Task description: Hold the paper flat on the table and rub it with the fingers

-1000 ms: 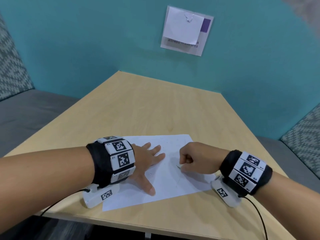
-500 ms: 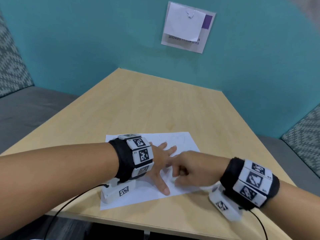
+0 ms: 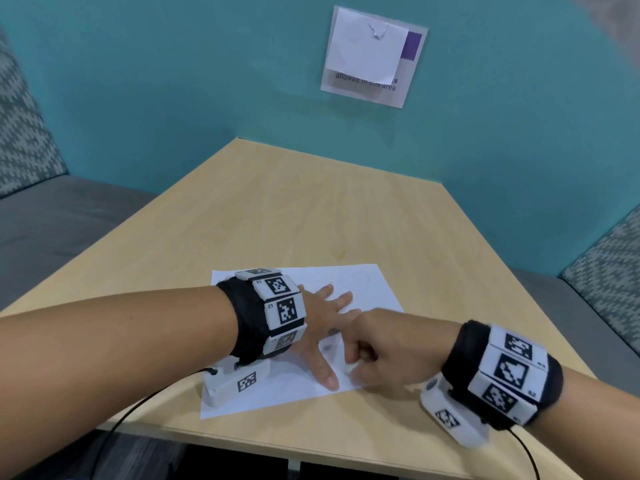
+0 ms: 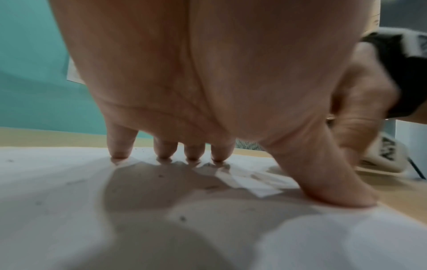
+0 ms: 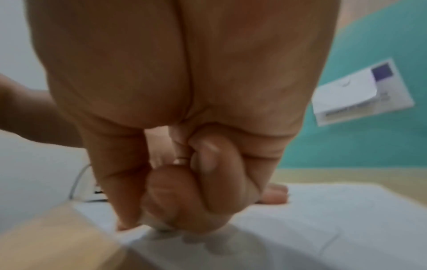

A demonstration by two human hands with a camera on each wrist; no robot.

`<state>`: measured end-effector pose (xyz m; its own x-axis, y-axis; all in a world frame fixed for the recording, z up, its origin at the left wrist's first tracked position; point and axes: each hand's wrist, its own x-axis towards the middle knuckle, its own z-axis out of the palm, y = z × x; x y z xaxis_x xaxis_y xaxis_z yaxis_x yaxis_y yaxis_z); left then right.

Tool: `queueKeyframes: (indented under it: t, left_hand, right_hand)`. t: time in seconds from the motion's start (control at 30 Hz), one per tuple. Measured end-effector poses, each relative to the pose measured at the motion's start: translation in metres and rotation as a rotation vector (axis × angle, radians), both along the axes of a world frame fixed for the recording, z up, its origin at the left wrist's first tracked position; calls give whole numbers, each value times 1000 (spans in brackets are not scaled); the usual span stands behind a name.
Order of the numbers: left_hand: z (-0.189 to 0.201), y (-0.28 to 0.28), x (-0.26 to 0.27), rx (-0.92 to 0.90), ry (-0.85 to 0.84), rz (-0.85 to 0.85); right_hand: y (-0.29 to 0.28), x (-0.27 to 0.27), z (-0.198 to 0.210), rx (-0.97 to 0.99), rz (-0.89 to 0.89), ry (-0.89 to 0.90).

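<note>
On the wooden surface (image 3: 311,209), the left hand (image 3: 322,327) presses a paper sheet (image 3: 367,285) with fingers spread flat; the right hand (image 3: 384,355), fingers curled, pinches something small and white, too blurred to name.

white paper (image 3: 360,289), tan table (image 3: 311,209), teal wall (image 3: 173,81)

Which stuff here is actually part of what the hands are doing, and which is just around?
In use:
sheet of paper
left hand, pressing flat on it
right hand, fingers curled, apparently pinching something small and white against the sheet

Just around:
wooden table
wall sign
cushioned seats
</note>
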<state>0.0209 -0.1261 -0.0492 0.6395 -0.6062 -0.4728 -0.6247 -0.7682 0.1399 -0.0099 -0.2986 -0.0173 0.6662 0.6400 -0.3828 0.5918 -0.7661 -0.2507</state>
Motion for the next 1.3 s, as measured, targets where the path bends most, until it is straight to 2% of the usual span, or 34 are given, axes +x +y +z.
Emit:
queueKeyframes:
  t: [0.07,0.17,0.23,0.37,0.53,0.7,0.83,1.0,1.17,1.3]
  left_hand:
    - [-1,1,2,3,1,-3]
    - [-1,-1,4,42,-24,-23]
    - [-3,-2,4,45,-23,-13]
    - [-5,1,4,-12,-1,0]
    - [-2,-1,3,46,-30,-19]
    - [-2,3,1,-26,-26,-17]
    - [-4,0,3,28,-43,-16]
    - [-7,5,6,-37,-14,-18]
    - [-8,1,6,22,-37,-22]
    - [-4,3,4,-3,-23,-24]
  right_hand:
    - [1,-3,2,-4,15,30]
    - [-10,21,8,-18,-100,-61]
    - [-11,22,7,-1,-126,-60]
    - [2,-4,3,-5,19,52]
    - [-15,31,5,-22,-116,-99]
    - [-1,5,2,-18,15,36]
    - [-16,37,6,-51,-118,-117]
    - [0,1,1,-23,16,39]
    - [-16,31,6,-36,-118,-94]
    - [3,-4,2,3,19,33]
